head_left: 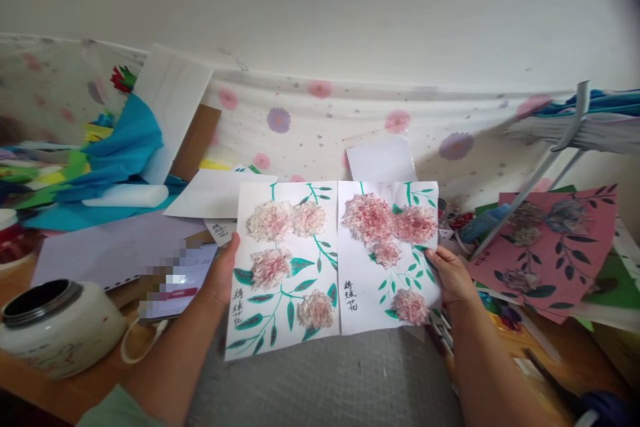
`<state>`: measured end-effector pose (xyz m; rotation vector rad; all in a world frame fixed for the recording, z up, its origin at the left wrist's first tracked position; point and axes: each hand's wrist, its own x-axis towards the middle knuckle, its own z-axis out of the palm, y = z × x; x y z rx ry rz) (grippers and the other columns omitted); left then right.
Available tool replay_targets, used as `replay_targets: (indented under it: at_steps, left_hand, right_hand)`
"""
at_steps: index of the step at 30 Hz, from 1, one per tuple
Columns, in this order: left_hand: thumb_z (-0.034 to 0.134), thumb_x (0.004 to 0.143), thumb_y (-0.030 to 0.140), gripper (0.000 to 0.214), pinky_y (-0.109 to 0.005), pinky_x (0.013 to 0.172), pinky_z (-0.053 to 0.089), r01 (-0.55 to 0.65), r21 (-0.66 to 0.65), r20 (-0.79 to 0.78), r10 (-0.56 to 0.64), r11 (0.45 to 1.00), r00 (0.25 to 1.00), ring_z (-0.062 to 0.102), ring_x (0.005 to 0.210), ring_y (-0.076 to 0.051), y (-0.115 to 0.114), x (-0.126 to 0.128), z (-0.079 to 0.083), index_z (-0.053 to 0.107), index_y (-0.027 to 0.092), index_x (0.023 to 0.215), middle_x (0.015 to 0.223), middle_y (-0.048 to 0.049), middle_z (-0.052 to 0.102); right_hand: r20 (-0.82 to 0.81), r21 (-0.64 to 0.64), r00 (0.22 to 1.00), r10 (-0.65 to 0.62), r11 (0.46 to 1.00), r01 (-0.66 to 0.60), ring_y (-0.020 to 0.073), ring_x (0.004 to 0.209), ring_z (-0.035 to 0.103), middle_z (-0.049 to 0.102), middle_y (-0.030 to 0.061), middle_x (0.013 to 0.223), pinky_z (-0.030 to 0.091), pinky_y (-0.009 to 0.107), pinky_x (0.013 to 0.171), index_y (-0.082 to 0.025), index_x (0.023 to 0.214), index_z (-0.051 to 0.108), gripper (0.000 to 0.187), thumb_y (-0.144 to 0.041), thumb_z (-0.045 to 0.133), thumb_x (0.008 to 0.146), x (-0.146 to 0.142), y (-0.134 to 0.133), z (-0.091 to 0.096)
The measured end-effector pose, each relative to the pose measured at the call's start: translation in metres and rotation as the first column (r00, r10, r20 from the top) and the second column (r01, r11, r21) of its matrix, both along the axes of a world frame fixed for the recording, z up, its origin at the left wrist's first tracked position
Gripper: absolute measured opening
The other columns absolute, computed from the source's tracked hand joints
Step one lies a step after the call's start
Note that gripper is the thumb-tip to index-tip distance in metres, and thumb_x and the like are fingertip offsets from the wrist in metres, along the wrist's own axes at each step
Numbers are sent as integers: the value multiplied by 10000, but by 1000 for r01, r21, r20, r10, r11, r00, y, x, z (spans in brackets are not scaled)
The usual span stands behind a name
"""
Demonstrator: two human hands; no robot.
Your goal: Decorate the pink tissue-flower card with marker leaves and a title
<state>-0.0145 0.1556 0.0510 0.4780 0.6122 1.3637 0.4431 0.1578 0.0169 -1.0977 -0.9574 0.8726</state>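
Note:
Two white sheets with raised flower pictures are held up side by side, their inner edges meeting or overlapping. The left flower picture (pixel 295 280) has pale pink ruffled blooms, painted green leaves and handwritten characters. On the right flower picture (pixel 370 310) the blooms are deeper pink, again with green leaves and writing. My left hand (pixel 224 272) grips the left sheet's outer edge, its fingers mostly behind the paper. At the opposite outer edge, my right hand (pixel 450 273) pinches the right sheet, thumb in front. Both sheets tilt above a grey cutting mat (pixel 325 387).
To the left are a wide-mouthed jar (pixel 65 340), a cup (pixel 143 343), a phone (pixel 183 287) and blue paper (pixel 125 140). A pink flower picture (pixel 550 253) leans at right beside a metal stand (pixel 520 193). A patterned cloth (pixel 310 127) hangs behind.

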Motion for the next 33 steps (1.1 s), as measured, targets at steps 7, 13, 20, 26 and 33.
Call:
replay_targets:
  at_steps: [7, 13, 20, 26, 33]
  left_hand:
    - [402, 1004, 394, 512, -523, 938, 555, -12, 25, 3, 12, 1000, 1000, 691, 1054, -364, -2, 3, 2, 480, 128, 1434, 1127, -179, 723]
    - [417, 996, 406, 525, -524, 962, 542, -2, 21, 1, 2, 1000, 1000, 676, 1087, -372, -1, 2, 2, 480, 130, 1438, 1141, -175, 720]
    - [464, 976, 440, 558, -528, 989, 527, 25, -13, 4, -25, 1000, 1000, 663, 1108, -390, 0, 0, 0, 471, 146, 1450, 1178, -179, 706]
    - [459, 984, 424, 546, -522, 987, 529, 3, -12, 9, -3, 1000, 1000, 674, 1090, -380, -1, 1, 1, 459, 153, 1458, 1191, -176, 702]
    - [363, 1005, 431, 547, -525, 992, 525, 41, -34, 22, -41, 999, 999, 663, 1114, -376, -5, 3, 8, 435, 160, 1475, 1168, -162, 715]
  right_hand:
    - [-16, -60, 1000, 12, 998, -13, 173, 856, 676, 675, 55, 1081, 589, 334, 720, -155, 1132, 635, 238, -321, 613, 963, 2, -1, 3]
    - [-22, -70, 999, 43, 997, -44, 155, 798, 679, 693, 41, 1010, 584, 317, 695, -144, 1075, 651, 224, -335, 613, 964, 1, -2, 6]
    - [-46, -82, 998, 37, 996, -40, 138, 737, 670, 695, 23, 940, 575, 293, 657, -140, 1023, 659, 209, -335, 613, 964, 1, -3, 7]
    - [-69, -84, 997, 29, 996, -35, 129, 711, 663, 693, 17, 915, 571, 280, 637, -141, 1010, 659, 199, -329, 612, 966, 0, -4, 9]
    - [-90, -86, 996, 26, 996, -34, 114, 669, 653, 688, 3, 871, 565, 265, 615, -136, 993, 660, 158, -287, 625, 960, -3, -4, 12]
